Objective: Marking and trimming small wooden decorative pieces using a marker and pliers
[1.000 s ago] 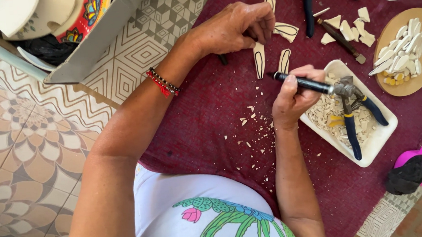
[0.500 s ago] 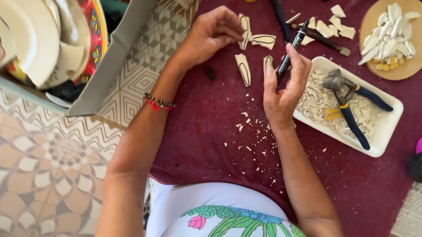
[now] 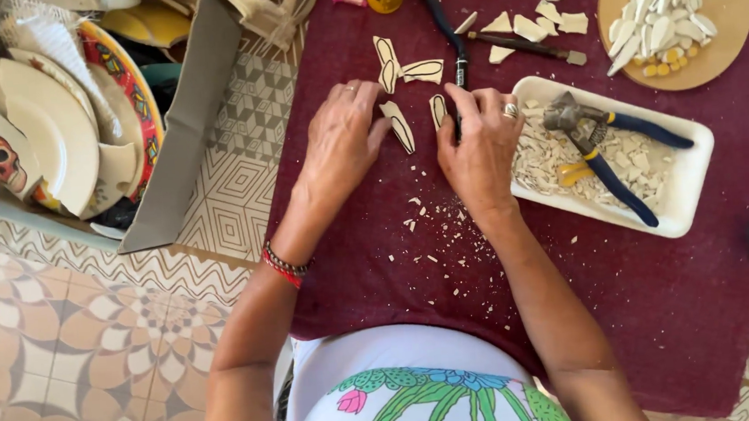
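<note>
The person wears a white top (image 3: 414,401) printed with green cactus shapes, a blue patch and a small pink flower. On the left wrist sits a red and dark beaded bracelet (image 3: 284,267). The left hand (image 3: 343,138) has a thin ring on one finger, and the right hand (image 3: 479,142) carries a chunkier silver ring (image 3: 510,110).

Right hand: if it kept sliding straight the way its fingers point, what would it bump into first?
Probably the black marker that the right hand already touches. Just past it lie the outlined leaf-shaped ceramic pieces. Heights are hard to judge from above.
</note>
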